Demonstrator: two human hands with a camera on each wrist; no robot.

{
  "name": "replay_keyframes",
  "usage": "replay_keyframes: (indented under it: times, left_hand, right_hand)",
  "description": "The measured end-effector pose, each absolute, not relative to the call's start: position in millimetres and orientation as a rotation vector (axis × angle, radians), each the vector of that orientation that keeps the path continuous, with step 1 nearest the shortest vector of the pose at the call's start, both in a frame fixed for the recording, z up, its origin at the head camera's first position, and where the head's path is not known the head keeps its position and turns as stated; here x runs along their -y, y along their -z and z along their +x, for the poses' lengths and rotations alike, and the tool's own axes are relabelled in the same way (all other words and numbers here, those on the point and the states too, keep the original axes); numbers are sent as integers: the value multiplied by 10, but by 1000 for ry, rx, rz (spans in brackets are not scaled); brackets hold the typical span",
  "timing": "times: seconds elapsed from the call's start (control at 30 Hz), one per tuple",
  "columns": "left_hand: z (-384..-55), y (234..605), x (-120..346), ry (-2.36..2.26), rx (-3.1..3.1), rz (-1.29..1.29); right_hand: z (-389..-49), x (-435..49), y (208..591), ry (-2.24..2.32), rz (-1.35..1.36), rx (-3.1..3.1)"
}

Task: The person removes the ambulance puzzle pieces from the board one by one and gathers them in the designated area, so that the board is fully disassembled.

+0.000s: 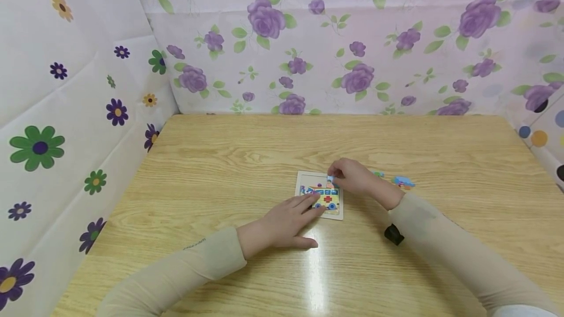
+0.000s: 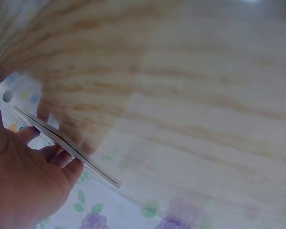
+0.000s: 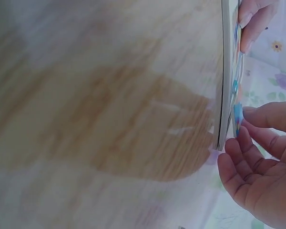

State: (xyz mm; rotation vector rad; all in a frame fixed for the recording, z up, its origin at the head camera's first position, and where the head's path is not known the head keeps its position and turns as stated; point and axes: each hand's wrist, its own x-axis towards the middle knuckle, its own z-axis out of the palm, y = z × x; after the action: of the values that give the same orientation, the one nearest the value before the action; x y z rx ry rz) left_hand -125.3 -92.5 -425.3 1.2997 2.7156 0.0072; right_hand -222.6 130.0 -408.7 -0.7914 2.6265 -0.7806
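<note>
A square jigsaw puzzle in a white frame (image 1: 305, 173) lies on the table, its picture showing a yellow ambulance with a red cross. My left hand (image 1: 288, 221) rests on its lower left part, fingers stretched over the ambulance and thumb out on the tabletop. At the puzzle's upper right, my right hand (image 1: 354, 177) pinches a small light-blue puzzle piece (image 3: 238, 113) between thumb and fingers. That piece is right at the board's face in the right wrist view. A pale backing shows in the picture's upper left area.
Loose blue and orange puzzle pieces (image 1: 403, 181) lie right of the puzzle, partly behind my right forearm, with a green piece (image 1: 378, 173) close by. A small black object (image 1: 394, 234) sits beside the right sleeve. Flowered sheets (image 1: 308, 62) border the wooden table.
</note>
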Motion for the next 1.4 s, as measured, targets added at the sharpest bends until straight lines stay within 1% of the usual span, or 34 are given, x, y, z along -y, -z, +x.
replay_keyframes:
  times: [0.23,0.47,0.6,0.87,1.4]
  left_hand:
    - [-1245,4235,915,8,-2719,1298]
    - [-1244,4221,904,29,-2711,1295]
    - [-1253,4228,905,16,-2711,1296]
    - [-1263,4228,911,-4,-2689,1268]
    - [-1262,4227,912,-67,-2666,1224]
  right_hand:
    - [-2231,-1303,4109,797,-848,-2623]
    - [-2217,-1324,4098,915,-755,-2607]
    - [-2200,-1340,4071,1001,-776,-2624]
    - [-2224,-1345,4116,1053,-625,-2568]
    - [-2146,-1393,4070,1201,-506,-2599]
